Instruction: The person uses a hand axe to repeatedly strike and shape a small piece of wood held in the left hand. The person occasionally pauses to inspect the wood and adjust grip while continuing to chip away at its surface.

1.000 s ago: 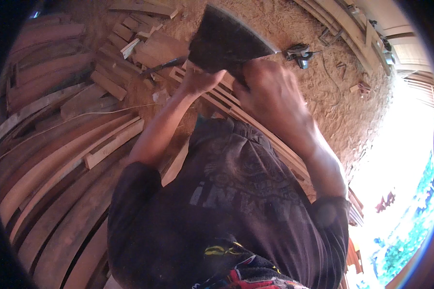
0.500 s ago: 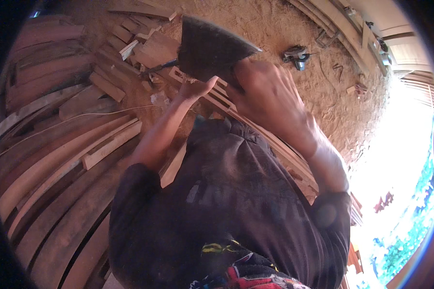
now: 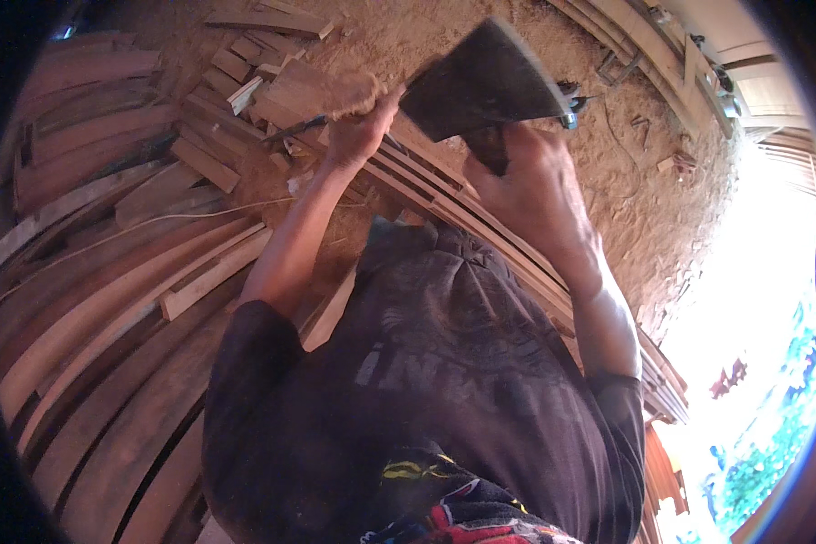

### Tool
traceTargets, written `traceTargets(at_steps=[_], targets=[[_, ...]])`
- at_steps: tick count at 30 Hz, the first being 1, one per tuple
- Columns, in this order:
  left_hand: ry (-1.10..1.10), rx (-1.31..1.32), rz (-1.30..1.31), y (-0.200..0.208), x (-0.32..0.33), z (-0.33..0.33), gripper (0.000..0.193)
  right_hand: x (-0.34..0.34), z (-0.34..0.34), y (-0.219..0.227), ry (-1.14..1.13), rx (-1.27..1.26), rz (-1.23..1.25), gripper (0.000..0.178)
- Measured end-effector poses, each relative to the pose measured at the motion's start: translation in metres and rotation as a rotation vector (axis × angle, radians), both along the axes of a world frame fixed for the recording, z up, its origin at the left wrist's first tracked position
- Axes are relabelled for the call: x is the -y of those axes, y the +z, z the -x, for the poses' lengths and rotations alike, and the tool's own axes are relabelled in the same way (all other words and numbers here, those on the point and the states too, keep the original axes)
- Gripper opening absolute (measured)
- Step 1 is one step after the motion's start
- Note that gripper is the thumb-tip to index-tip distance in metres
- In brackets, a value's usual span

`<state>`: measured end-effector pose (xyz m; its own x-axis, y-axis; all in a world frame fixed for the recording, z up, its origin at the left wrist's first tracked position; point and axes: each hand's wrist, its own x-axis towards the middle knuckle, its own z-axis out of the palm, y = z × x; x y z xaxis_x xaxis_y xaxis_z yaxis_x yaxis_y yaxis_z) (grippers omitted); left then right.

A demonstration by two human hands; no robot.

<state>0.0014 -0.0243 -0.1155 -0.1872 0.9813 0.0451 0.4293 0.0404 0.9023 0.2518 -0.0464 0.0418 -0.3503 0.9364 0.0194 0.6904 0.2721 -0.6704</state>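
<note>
My right hand [image 3: 535, 177] is closed round the short dark handle of a broad-bladed tool [image 3: 480, 82]. Its blade is dark, flat and roughly four-sided, raised above the strips of wood; its exact kind is unclear. To its left is my left hand [image 3: 363, 131], with one digit stretched up to the blade's near left corner. The other fingers are blurred and partly hidden. A fuzzy light-brown patch [image 3: 354, 95] shows just beyond them; I cannot tell whether it is held. Several long narrow wooden strips [image 3: 435, 186] run slantwise below both hands, in front of my dark shirt.
Long boards [image 3: 109, 363] lie stacked along the left. Short wood offcuts [image 3: 231, 77] are heaped at the far left. A dark tool with a blue part [image 3: 571, 107] rests on the dusty ground beyond my right hand. Timber [image 3: 648, 68] lies at the far right.
The bladed tool has moved right and turned, carried by my right hand. My left hand has shifted slightly farther away, and the fuzzy brown patch now shows beyond it.
</note>
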Motion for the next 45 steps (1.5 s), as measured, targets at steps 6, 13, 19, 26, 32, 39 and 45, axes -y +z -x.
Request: traceTargets(at_steps=[6,13,19,26,32,39,45], targets=[[-0.159,0.314,-0.27,0.047,-0.009,-0.033,0.013,0.003,-0.017,0.007,-0.152,-0.117,0.076,0.028],[-0.151,0.214,-0.224,0.036,-0.003,-0.045,0.015,0.005,-0.026,0.003,-0.136,-0.11,0.079,0.029],[-0.284,-0.53,-0.597,0.021,0.002,-0.036,0.017,0.004,-0.002,0.026,0.046,-0.084,-0.133,0.027],[-0.303,-0.557,-0.638,-0.01,0.026,-0.036,0.024,0.005,0.001,0.018,0.26,0.065,-0.176,0.02],[-0.322,-0.394,-0.464,-0.058,0.023,-0.03,0.03,0.013,0.013,-0.012,0.287,0.266,-0.067,0.026],[-0.054,0.119,-0.305,-0.011,0.018,-0.035,0.017,0.004,-0.008,-0.014,0.131,0.064,0.019,0.03],[-0.096,0.403,-0.145,0.069,-0.016,-0.028,0.031,0.006,-0.024,-0.001,-0.098,-0.115,0.156,0.03]])
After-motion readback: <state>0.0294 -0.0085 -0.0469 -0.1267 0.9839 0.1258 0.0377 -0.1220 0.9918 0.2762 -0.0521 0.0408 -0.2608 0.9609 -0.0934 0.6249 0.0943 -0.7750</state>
